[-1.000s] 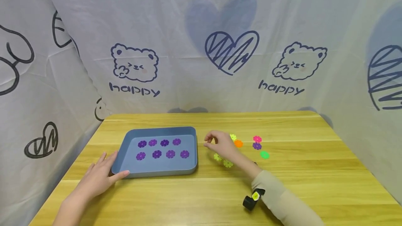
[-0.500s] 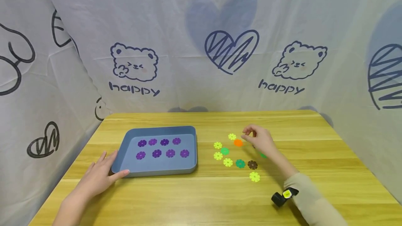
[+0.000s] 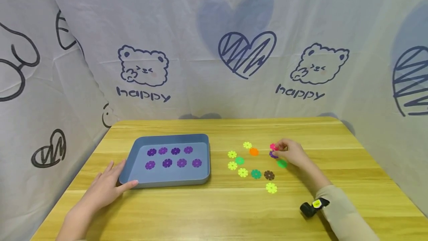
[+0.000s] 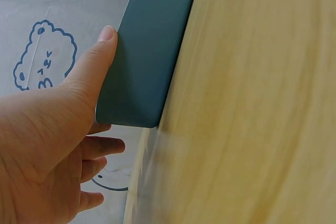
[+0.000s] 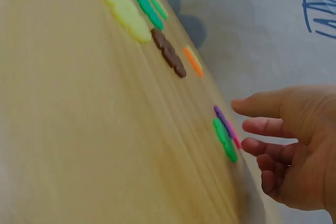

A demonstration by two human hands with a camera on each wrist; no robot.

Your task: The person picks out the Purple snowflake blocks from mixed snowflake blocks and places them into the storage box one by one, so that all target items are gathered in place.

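Note:
My left hand rests at the near left corner of a blue-grey tray. Its thumb lies along the front wall, and the other fingers are spread at the left side. Flower-shaped plastic discs, all purple, lie in two rows inside; one is this purple disc. On the right, my right hand hovers over another purple disc, partly hidden by the fingers. A pink disc sits just behind it. In the right wrist view, a gap shows between the thumb and the fingers, and the purple disc lies on the table.
Several yellow discs, such as this yellow disc, lie right of the tray. Among them are an orange disc, a teal disc and a brown disc. A green disc lies beneath the right wrist. A printed curtain hangs behind the table.
My right hand has moved from beside the tray rightward across the discs, then down to the purple and pink ones. My left hand and the tray have stayed put.

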